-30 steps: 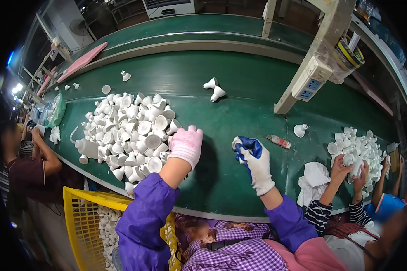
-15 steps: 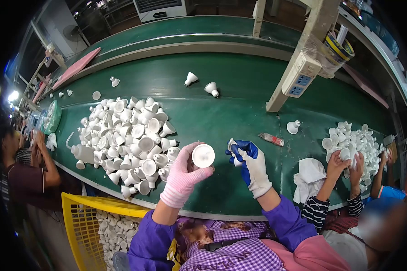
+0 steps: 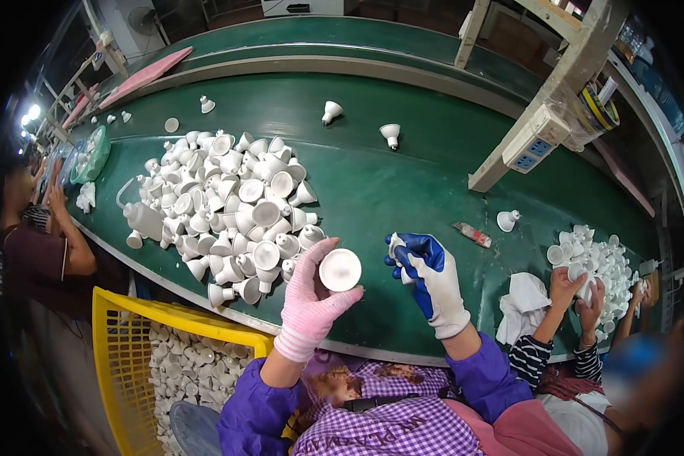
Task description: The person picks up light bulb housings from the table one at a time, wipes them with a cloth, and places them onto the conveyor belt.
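The left hand [image 3: 311, 304], in a pink glove, is gripping a white bulb [image 3: 340, 270] above the green table [image 3: 387, 319], its round, pale face turning up and showing a greyish smudge in the middle. The right hand [image 3: 427, 283], in a blue-and-white glove, is pinching a small white cloth [image 3: 395, 245]. The checked apron [image 3: 387, 429] is carrying dark capitals, partly readable as "PLAZMA". A red-and-white tube [image 3: 473, 234] is lying beyond the right hand, its print too small to read. White bulbs [image 3: 228, 197] are forming a heap beside the left hand, and a yellow basket [image 3: 182, 321] is holding more.
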### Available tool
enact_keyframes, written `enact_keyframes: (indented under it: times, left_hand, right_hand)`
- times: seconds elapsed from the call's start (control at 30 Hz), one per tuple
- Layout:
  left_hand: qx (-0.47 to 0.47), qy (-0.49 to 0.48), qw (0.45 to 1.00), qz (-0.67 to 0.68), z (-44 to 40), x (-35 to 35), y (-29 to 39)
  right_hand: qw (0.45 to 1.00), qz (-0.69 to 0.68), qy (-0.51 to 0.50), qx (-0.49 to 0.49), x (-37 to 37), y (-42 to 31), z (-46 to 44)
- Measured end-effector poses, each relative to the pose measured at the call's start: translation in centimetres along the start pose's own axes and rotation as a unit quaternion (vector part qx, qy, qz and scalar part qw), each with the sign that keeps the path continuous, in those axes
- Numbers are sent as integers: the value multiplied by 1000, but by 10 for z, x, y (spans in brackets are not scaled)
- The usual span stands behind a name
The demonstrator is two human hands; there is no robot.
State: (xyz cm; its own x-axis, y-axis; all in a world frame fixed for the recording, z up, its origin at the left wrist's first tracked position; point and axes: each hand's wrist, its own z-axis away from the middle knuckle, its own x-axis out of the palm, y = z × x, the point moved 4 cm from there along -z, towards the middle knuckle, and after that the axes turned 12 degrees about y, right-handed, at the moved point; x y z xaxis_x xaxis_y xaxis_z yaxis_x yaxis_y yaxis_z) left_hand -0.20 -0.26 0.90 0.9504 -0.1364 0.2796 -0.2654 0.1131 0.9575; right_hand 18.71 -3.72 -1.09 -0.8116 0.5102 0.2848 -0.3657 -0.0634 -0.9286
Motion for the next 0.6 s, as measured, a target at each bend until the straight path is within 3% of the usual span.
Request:
enact_keyframes:
  times: [0.13, 0.3, 0.43, 0.5, 0.6]
  left_hand:
    - [-20, 19, 999, -24, 4, -11, -6]
    - [127, 61, 978, -151, 10, -14, -2]
    - [171, 79, 962, -198, 13, -14, 3]
    - [231, 71, 926, -289, 15, -12, 9]
    - [166, 52, 963, -204, 11, -15, 1]
  right_hand:
    - [999, 43, -17, -9, 7, -3, 6]
    - [997, 58, -36, -18, 16, -8, 14]
    - [996, 76, -47, -25, 23, -16, 21]
    - [995, 78, -50, -25, 24, -16, 23]
    - [994, 92, -45, -28, 24, -17, 23]
